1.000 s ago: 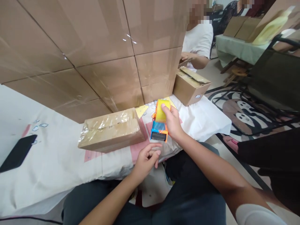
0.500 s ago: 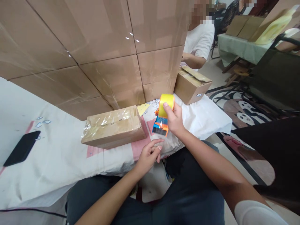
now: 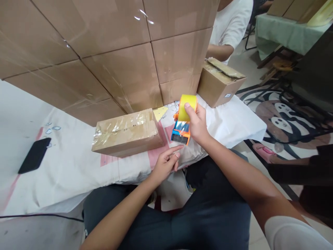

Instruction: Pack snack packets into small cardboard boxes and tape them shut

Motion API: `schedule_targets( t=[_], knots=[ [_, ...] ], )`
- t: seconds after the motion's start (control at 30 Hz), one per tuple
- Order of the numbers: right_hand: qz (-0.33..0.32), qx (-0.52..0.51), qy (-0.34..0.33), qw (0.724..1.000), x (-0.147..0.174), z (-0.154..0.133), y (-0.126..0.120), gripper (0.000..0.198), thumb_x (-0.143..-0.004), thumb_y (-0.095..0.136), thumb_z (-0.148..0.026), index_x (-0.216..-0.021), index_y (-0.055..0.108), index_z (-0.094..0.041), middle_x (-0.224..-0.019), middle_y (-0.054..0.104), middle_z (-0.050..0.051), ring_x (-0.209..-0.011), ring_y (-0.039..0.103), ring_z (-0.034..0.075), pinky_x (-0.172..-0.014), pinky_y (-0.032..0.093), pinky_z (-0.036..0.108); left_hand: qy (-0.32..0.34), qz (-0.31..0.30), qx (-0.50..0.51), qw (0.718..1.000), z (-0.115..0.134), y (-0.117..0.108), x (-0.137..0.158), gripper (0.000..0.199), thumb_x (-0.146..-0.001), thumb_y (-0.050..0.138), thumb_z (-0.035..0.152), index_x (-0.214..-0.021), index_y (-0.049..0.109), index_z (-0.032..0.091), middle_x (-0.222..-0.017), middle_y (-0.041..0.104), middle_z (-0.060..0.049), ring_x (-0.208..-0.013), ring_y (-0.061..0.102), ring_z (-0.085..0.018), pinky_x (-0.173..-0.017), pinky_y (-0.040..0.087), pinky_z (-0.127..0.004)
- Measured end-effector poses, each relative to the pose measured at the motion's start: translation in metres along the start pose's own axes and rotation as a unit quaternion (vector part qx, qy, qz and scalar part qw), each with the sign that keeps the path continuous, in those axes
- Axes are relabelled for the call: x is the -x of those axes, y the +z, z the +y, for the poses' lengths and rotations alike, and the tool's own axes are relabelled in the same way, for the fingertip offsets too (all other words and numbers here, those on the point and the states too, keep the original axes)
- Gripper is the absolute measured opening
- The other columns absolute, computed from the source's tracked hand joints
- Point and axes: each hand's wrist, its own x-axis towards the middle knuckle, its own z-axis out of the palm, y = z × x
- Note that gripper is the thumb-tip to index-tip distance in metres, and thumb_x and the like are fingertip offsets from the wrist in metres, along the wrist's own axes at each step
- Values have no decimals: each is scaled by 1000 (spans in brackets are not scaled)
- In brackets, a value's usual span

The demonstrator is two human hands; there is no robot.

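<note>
My right hand (image 3: 199, 125) is wrapped round a packing tape dispenser (image 3: 180, 133) with a blue and orange body and a yellow roll; its black cutting edge faces down towards me. Just below that edge is my left hand (image 3: 165, 164), index finger stretched out near the dispenser's end and the other fingers loosely bent. Nothing shows in it; whether the fingertip touches the tape end, I cannot tell. To the left, a long cardboard box (image 3: 130, 133) lies on the cloth-covered table (image 3: 75, 170), with shiny clear tape along its top and end.
A tall stack of taped cardboard boxes (image 3: 114, 66) rises behind. Another carton (image 3: 221, 83) with raised flaps stands at the right, near a person in a white sleeve (image 3: 236, 24). A black phone-like slab (image 3: 35, 155) lies at far left. A panda rug (image 3: 283, 118) covers the floor.
The view has shifted slightly, so the boxes and table appear higher. The dispenser stays in my right hand, and my left index finger stays close below its edge.
</note>
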Motion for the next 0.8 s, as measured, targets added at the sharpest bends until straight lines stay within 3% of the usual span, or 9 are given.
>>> schedule_targets(
  t=[0.27, 0.4, 0.57, 0.67, 0.73, 0.8],
  knots=[
    [9, 74, -62, 995, -3, 7, -11, 40, -87, 67, -65, -92, 62, -26, -80, 62, 0, -80, 69, 20, -71, 62, 35, -3, -4, 12, 1000, 5, -6, 2, 67, -89, 67, 61, -137, 68, 14, -42, 50, 6, -41, 34, -8, -50, 27, -22],
    [10, 39, -32, 999, -1, 5, -5, 47, -85, 66, -71, -95, 62, -26, -80, 64, 0, -81, 71, 20, -69, 62, 34, -1, 10, 11, 1000, 6, -7, 1, 67, -87, 68, 61, -134, 70, 14, -41, 49, 7, -39, 34, -8, -49, 26, -23],
    [25, -15, 30, 999, 0, 6, 6, 52, -84, 64, -77, -89, 59, -25, -77, 65, 3, -85, 74, 25, -69, 63, 38, 32, 43, -33, 998, 10, -10, -2, 67, -89, 57, 74, -101, 81, 12, -39, 45, 5, -39, 39, -10, -51, 34, -24],
    [39, -39, 34, 998, -3, 8, 7, 53, -84, 62, -78, -87, 58, -26, -79, 66, 5, -93, 74, 28, -74, 64, 43, 56, 60, -77, 994, 14, -14, -4, 69, -89, 55, 77, -85, 81, 14, -38, 41, 5, -42, 41, -11, -55, 39, -26],
    [46, -53, 29, 997, -6, 9, 6, 53, -85, 62, -78, -88, 56, -26, -80, 66, 5, -97, 73, 29, -76, 64, 44, 69, 77, -104, 989, 16, -18, -6, 64, -87, 60, 75, -90, 81, 14, -42, 45, 4, -45, 44, -12, -56, 39, -27],
    [57, -60, 29, 996, -9, 9, 5, 51, -85, 62, -76, -90, 55, -26, -80, 65, 4, -97, 73, 29, -73, 63, 44, 95, 105, -120, 983, 16, -21, -6, 60, -85, 66, 71, -101, 80, 15, -56, 60, 1, -53, 52, -14, -59, 42, -27]
  ],
)
